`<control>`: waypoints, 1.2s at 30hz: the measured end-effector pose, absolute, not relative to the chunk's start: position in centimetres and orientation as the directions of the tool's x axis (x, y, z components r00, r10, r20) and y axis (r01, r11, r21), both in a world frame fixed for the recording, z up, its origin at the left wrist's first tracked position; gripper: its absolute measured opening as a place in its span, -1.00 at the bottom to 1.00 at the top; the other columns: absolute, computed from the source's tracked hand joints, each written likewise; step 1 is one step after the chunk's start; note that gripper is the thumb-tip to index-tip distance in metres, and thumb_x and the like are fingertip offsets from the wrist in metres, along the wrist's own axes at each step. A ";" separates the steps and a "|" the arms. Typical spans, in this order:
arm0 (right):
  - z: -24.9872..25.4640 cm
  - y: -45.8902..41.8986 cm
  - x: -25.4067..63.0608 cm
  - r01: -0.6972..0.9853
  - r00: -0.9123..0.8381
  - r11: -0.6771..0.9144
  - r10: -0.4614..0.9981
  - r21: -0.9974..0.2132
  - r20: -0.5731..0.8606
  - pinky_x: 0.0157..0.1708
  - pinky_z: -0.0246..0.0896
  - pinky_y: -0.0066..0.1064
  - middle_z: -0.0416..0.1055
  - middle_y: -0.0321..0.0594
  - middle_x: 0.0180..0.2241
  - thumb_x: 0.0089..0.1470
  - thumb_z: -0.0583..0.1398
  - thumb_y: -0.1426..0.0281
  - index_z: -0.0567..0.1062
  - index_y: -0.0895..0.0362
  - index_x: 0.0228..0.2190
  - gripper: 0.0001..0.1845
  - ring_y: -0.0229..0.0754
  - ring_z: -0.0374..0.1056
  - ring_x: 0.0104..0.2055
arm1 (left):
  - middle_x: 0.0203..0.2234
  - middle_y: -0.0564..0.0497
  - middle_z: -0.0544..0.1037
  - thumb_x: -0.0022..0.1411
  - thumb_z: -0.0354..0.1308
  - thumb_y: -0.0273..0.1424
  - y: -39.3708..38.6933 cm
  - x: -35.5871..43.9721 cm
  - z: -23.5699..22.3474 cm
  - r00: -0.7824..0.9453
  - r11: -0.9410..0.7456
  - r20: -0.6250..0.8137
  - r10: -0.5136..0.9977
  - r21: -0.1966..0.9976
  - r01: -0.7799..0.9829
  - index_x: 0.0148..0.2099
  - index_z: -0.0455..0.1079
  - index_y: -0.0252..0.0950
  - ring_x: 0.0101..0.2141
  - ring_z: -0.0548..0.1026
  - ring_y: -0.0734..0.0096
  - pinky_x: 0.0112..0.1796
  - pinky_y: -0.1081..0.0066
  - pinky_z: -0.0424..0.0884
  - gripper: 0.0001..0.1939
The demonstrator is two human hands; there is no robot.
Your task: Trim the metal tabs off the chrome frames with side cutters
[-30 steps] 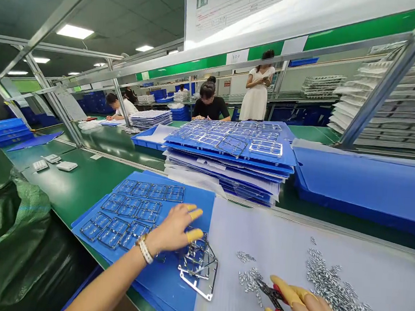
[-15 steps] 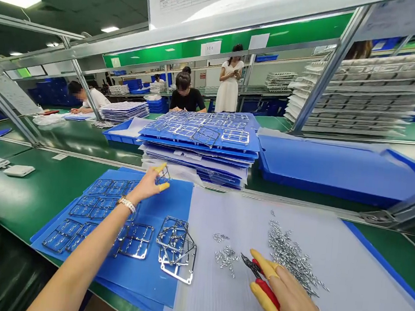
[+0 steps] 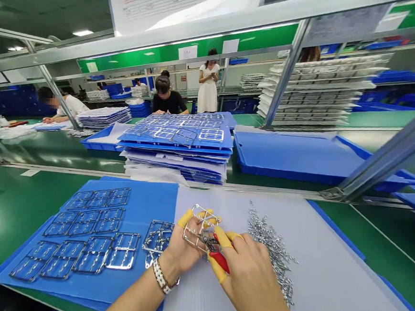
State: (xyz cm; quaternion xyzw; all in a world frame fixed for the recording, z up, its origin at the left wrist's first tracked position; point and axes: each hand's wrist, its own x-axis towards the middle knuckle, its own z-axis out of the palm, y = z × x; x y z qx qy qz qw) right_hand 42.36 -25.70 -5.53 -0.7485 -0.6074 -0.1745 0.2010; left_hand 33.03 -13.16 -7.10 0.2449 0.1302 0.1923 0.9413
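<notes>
Left fingers gripping a shiny rectangular lattice frame, right fingers clamped on red-handled pliers, heaped silvery bits

Shiny, chrome-like metal on the held frame and on the small pieces at right. Smooth, plastic-looking red on the plier handles. Matt, rubbery yellow on the finger covers. Glossy green across the tabletop at left.

Counts two hands, one bracelet, one pair of red-handled pliers, one held metal frame; ten laid-out frames in rows of three, three and four; one overlapping frame pile; small metal pieces too many to count.
</notes>
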 end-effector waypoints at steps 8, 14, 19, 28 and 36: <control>-6.0 -24.1 41.4 0.969 0.239 -0.245 0.881 -0.037 0.408 -0.36 -0.10 -0.28 0.42 -0.18 -0.35 0.00 0.21 0.32 0.40 0.10 -0.11 -0.63 -0.08 0.23 -0.29 | -0.13 -0.16 0.51 0.18 0.03 -0.10 -13.7 33.6 -8.9 0.847 0.774 -0.201 0.492 0.547 -0.320 0.08 0.35 -0.31 -0.15 0.47 0.13 -0.07 0.17 0.30 -0.48; -6.0 -23.7 41.4 0.965 0.250 -0.263 0.898 -0.013 0.363 -0.37 -0.12 -0.27 0.43 -0.18 -0.35 0.00 0.21 0.34 0.41 0.10 -0.16 -0.69 -0.07 0.23 -0.29 | -0.15 -0.17 0.52 0.23 -0.02 -0.13 -13.4 33.6 -9.3 0.861 0.761 -0.149 0.486 0.557 -0.333 0.04 0.38 -0.34 -0.12 0.46 0.14 -0.04 0.19 0.27 -0.52; -5.6 -23.7 41.1 0.963 0.253 -0.269 0.917 0.010 0.308 -0.38 -0.10 -0.27 0.42 -0.19 -0.37 0.00 0.20 0.40 0.41 0.10 -0.18 -0.72 -0.06 0.24 -0.30 | -0.17 -0.14 0.52 0.25 -0.03 -0.16 -13.3 33.5 -9.4 0.859 0.751 -0.135 0.494 0.563 -0.344 -0.02 0.42 -0.34 -0.13 0.46 0.17 -0.04 0.22 0.26 -0.57; -5.2 -24.5 42.2 0.952 0.273 -0.304 0.888 0.029 0.370 -0.35 -0.10 -0.25 0.43 -0.20 -0.37 -0.02 0.23 0.35 0.43 0.11 -0.16 -0.67 -0.09 0.25 -0.31 | -0.19 -0.13 0.51 0.26 -0.05 -0.14 -13.3 33.1 -9.6 0.886 0.777 -0.184 0.426 0.575 -0.254 0.04 0.36 -0.30 -0.39 0.47 0.37 -0.37 0.38 0.34 -0.56; -5.1 -23.7 43.4 0.928 0.359 -0.372 0.890 -0.009 0.282 -0.34 -0.13 -0.28 0.44 -0.17 -0.33 0.03 0.17 0.41 0.41 0.08 -0.12 -0.68 -0.10 0.25 -0.25 | -0.20 -0.10 0.49 0.26 -0.07 -0.10 -13.6 33.3 -9.8 0.907 0.781 -0.181 0.380 0.589 -0.209 0.05 0.34 -0.28 -0.48 0.43 0.40 -0.51 0.43 0.31 -0.54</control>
